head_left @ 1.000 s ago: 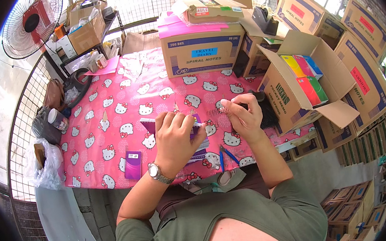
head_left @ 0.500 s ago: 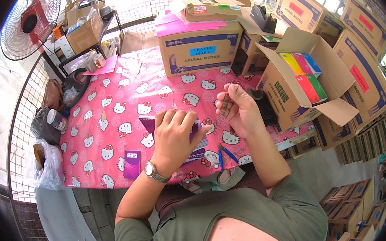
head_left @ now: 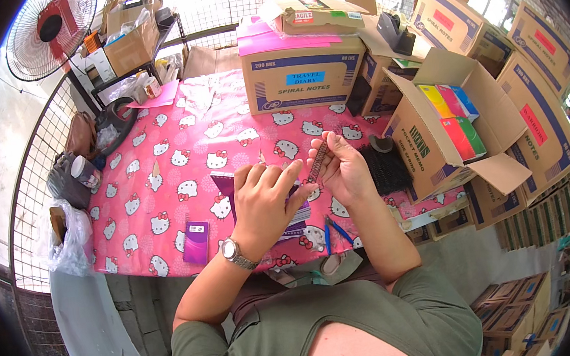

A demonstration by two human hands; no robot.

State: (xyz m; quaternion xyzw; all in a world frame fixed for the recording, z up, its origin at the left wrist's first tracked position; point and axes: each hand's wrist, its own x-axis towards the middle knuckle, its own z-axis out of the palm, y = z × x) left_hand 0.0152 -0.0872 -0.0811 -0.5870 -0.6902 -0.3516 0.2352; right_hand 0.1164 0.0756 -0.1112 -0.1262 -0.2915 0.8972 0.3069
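My left hand (head_left: 260, 204), with a watch on its wrist, curls over a small purple notebook (head_left: 223, 183) whose cover stands up beside the fingers. Most of that notebook is hidden under the hand. More purple-edged notebooks (head_left: 295, 228) lie stacked beneath. My right hand (head_left: 347, 172) is closed round a thin dark spiral coil (head_left: 319, 161), slanted toward the left fingertips. A pair of blue-handled pliers (head_left: 336, 233) lies near the table's front edge. One purple notebook (head_left: 196, 242) lies flat to the left.
A heap of black coils (head_left: 389, 172) sits right of my right hand. Beyond it stands an open carton (head_left: 424, 142) of colourful notepads. A closed carton (head_left: 300, 78) stands at the back of the pink table cover (head_left: 133, 225). Bags (head_left: 68, 183) line the left edge.
My right hand has come down and left, bringing the coil closer to my left hand. The coil shows more fully now. My left hand stays over the notebook, its fingers slightly shifted.
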